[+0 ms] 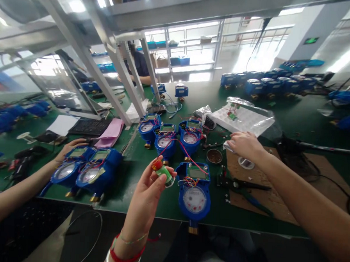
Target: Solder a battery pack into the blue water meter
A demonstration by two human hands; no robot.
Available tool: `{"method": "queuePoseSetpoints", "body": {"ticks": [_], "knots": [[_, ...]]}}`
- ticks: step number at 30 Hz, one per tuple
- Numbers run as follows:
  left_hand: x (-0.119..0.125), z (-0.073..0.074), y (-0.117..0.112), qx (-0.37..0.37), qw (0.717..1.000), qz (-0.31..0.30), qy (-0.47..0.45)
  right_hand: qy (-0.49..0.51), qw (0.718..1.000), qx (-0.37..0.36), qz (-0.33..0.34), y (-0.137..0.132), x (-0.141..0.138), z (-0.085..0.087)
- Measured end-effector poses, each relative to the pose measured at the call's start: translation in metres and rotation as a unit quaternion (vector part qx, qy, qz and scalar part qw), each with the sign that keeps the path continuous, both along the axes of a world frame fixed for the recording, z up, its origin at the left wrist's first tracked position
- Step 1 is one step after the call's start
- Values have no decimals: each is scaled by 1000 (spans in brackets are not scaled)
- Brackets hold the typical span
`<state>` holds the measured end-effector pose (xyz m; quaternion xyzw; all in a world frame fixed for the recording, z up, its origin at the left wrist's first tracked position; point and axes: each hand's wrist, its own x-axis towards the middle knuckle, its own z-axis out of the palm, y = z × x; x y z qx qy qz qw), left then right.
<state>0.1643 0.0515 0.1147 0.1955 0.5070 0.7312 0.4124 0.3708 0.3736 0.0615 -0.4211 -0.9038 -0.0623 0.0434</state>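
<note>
My left hand (pixel 150 184) is closed round a green battery (pixel 166 176) with an orange-red end, raised just left of the nearest blue water meter (pixel 194 198). That meter lies face up, its display housing showing with loose coloured wires. A red wire (pixel 188 152) runs above it towards the battery. Several more meters, among them one with a round dial (pixel 190 137), stand behind. My right hand (pixel 246 145) reaches over the cardboard (pixel 233 189), fingers together at a small whitish piece (pixel 228 146) I cannot make out. A solder spool (pixel 246 163) lies just below that hand.
Pliers (pixel 242 185) and a small round tin (pixel 214 156) lie near the cardboard. Behind is a white tray (pixel 251 121) in clear plastic. A co-worker's hand (pixel 73 146) is beside two meters at left. Metal frame posts (pixel 107 84) rise from the bench.
</note>
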Motion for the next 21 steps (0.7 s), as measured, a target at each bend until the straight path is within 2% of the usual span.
{"method": "queuePoseSetpoints", "body": {"ticks": [3,10,15,21], "knots": [[-2,-1,2,-17,1000,4,6,2,1000,-11,8,-10,0,3],[-3,-3,7,-56,998,3,16,-29,997,-70,-17,-28,-3,-11],[0,-2,5,-57,998,5,24,13,997,-71,-32,-27,4,-2],[-1,-1,1,-82,996,15,28,63,982,-41,-174,5,29,11]]}}
